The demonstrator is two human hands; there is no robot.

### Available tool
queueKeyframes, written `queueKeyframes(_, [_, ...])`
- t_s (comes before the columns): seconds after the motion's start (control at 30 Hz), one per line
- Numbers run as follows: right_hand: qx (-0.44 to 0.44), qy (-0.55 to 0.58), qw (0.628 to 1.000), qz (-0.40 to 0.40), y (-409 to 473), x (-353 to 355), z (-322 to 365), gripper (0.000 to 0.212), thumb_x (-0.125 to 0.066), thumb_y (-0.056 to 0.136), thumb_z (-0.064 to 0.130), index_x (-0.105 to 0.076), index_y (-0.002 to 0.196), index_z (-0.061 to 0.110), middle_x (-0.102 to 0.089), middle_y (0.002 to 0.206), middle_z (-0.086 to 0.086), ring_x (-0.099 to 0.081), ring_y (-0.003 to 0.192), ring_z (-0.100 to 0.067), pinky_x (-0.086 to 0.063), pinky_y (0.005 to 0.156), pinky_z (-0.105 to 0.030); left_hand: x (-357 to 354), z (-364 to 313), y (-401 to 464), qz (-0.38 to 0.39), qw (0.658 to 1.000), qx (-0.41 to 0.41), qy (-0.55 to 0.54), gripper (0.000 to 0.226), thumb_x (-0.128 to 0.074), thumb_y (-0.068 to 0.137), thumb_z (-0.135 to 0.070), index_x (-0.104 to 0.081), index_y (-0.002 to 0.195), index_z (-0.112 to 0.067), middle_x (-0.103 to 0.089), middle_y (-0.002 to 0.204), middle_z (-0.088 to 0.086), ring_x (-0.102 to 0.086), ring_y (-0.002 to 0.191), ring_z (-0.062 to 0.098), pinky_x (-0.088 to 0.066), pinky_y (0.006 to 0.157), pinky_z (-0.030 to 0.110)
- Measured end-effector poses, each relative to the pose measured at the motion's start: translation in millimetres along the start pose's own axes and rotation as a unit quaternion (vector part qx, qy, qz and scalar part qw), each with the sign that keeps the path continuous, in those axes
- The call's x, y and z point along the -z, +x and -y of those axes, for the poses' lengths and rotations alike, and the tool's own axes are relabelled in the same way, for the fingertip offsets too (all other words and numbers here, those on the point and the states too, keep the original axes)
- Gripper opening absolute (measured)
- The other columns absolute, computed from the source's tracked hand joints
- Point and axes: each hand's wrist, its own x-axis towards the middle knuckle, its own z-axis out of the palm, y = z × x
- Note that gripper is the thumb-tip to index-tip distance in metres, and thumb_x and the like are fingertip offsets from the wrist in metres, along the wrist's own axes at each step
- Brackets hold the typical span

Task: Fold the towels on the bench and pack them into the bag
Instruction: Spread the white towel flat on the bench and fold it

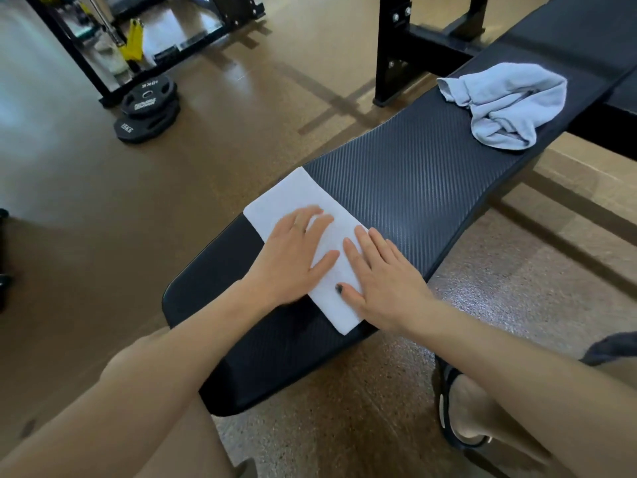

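On the near end of the black surface, left hand and right hand are pressing flat-fingered on a folded white towel reaching both side edges, bare padding lying beyond, a crumpled grey towel sitting farther, weight plates resting on the floor.

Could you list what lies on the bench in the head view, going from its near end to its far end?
Left hand and right hand, both flat on the white towel → bare bench → crumpled grey towel.
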Motion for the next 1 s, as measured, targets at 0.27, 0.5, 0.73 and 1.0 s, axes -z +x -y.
queueKeyframes(0.27, [0.075, -0.028, 0.995, 0.067, -40, -3, -5, 0.11, -0.047, 0.085, 0.072, 0.014, 0.16, 0.02, 0.022, 0.167, -0.011, 0.02, 0.154, -0.03, -0.005, 0.128, -0.044, -23, -21, -107, 0.079, 0.989, -0.093, 0.088, 0.083, -0.061, 0.079, -0.072, -0.051, 0.134, -0.01, -0.041, 0.149, 0.011, -0.033, 0.146, 0.029, -0.029, 0.123, 0.041])
queueKeyframes(0.5, [0.115, -0.059, 0.992, 0.0, -55, 0, -9, 0.087, -0.065, 0.092, 0.013, -0.013, 0.161, 0.02, -0.01, 0.167, -0.012, -0.017, 0.151, -0.033, -0.035, 0.118, -0.044, -39, -43, -127, 0.01, 0.985, -0.093, 0.142, 0.058, -0.069, 0.087, -0.05, -0.051, 0.121, -0.006, -0.055, 0.14, 0.021, -0.049, 0.137, 0.037, -0.042, 0.113, 0.05])
queueKeyframes(0.73, [0.173, 0.002, 0.98, -0.1, -62, 6, -15, 0.039, -0.049, 0.088, 0.02, -0.07, 0.121, 0.016, -0.062, 0.134, -0.009, -0.054, 0.129, -0.033, -0.048, 0.107, -0.049, -42, -40, -137, -0.057, 0.989, -0.085, 0.108, 0.026, -0.047, 0.106, -0.033, -0.059, 0.116, -0.012, -0.058, 0.143, 0.012, -0.052, 0.137, 0.028, -0.038, 0.117, 0.046])
queueKeyframes(1.0, [0.102, 0.196, 0.974, -0.052, -48, 27, -18, 0.018, -0.048, 0.093, 0.024, -0.058, 0.08, 0.016, -0.057, 0.076, -0.001, -0.055, 0.077, -0.017, -0.048, 0.074, -0.048, -12, -25, -125, -0.009, 0.986, 0.026, -0.167, 0.033, -0.036, 0.109, -0.039, -0.06, 0.118, -0.019, -0.065, 0.113, -0.007, -0.058, 0.103, 0.013, -0.046, 0.095, 0.034])
